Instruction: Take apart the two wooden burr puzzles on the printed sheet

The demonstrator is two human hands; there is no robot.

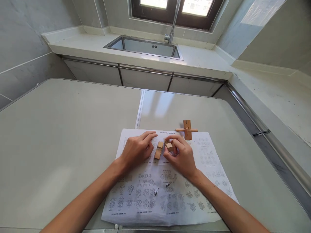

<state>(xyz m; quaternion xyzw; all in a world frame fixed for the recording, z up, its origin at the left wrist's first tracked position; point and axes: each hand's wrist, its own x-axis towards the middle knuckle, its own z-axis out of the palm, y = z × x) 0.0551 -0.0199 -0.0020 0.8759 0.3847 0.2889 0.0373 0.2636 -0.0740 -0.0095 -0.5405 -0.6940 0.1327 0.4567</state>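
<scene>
Hands [136,147] flank notched tan block [158,150]; right hand [181,154] pinches square-ended wooden piece [169,147].

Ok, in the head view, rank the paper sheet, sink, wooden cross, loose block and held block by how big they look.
Largest to smallest:
1. Paper sheet
2. Sink
3. Wooden cross
4. Loose block and held block: can't rank these two; the right hand covers part of the latter.

Black mark [186,122] on wooden cross [189,134], print [145,212] on paper sheet [136,218] — neither legible (too small).
</scene>
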